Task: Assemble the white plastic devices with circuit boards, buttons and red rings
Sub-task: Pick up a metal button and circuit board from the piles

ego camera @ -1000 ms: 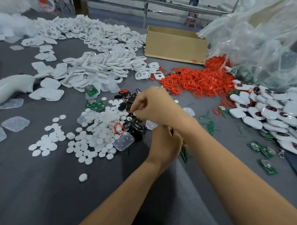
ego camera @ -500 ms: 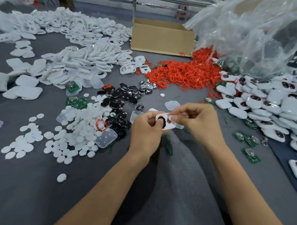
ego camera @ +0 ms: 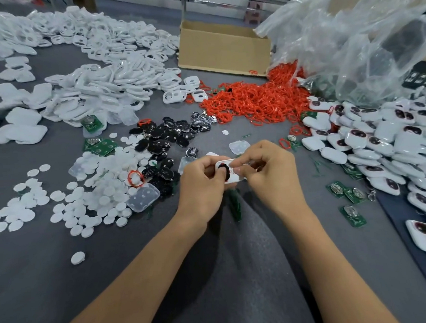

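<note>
**Both hands hold one white case over the table**

You hold one white case (ego camera: 235,178) between your two hands, just above the grey table (ego camera: 41,278), in the middle of the view. The grip of your left hand (ego camera: 203,183) is closed around the left end of the case. A black button (ego camera: 223,172) with a little red at its edge shows in the case, just beside your left thumb. Your right hand (ego camera: 268,173) pinches the right end of the case with curled fingers.

To the left of your hands many white discs (ego camera: 98,190) lie spread on the table, and a clear pad (ego camera: 142,197) lies at their near edge. Behind the discs there is a heap of loose black buttons (ego camera: 162,139). Further back, a big heap of red rings (ego camera: 253,98) lies in front of a cardboard box (ego camera: 224,48). Empty white shells (ego camera: 101,80) cover the far left part of the table.

On your right, closed white devices (ego camera: 377,139) are piled up, each with a dark button. Some green circuit boards (ego camera: 347,192) lie near this pile. A clear plastic bag (ego camera: 360,32) rises behind it.
</note>
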`<act>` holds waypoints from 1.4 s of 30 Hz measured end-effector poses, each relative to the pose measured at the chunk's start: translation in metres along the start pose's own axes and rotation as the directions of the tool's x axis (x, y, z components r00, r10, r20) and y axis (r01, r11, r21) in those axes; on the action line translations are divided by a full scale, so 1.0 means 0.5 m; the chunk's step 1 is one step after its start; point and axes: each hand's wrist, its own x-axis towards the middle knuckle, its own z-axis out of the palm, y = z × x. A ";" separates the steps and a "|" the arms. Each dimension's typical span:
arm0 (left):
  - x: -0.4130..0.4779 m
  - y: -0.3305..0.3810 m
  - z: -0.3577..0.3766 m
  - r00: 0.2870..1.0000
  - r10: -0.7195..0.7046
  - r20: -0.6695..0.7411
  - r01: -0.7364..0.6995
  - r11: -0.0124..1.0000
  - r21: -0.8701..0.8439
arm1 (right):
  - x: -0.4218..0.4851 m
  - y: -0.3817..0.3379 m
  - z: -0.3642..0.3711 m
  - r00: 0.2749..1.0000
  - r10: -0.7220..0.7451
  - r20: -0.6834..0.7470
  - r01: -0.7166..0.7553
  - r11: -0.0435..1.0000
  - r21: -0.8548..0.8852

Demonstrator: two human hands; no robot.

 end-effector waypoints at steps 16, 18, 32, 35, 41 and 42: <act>0.001 0.006 -0.003 0.999 -0.047 -0.010 0.046 0.996 -0.082 | -0.008 -0.003 0.011 0.977 -0.211 -0.014 0.204 0.959 -0.196; 0.000 0.010 -0.004 0.998 -0.056 -0.002 0.056 0.992 -0.114 | -0.008 -0.002 0.011 0.976 -0.219 -0.015 0.213 0.962 -0.169; -0.005 0.018 -0.006 0.998 -0.044 -0.049 0.035 0.986 -0.165 | -0.011 -0.015 0.001 0.999 -0.044 -0.020 0.045 0.996 0.074; -0.005 0.019 -0.005 0.996 -0.044 -0.080 0.031 0.988 -0.148 | -0.014 -0.019 -0.004 0.999 -0.035 -0.003 0.035 0.992 0.120; -0.005 0.019 -0.004 0.997 0.000 -0.074 -0.002 1.000 -0.025 | -0.009 -0.018 -0.001 0.994 0.086 0.066 -0.100 0.959 0.264; -0.006 0.018 -0.005 0.998 0.015 -0.067 -0.016 1.000 -0.001 | -0.009 -0.019 0.002 0.992 0.088 0.092 -0.108 0.965 0.240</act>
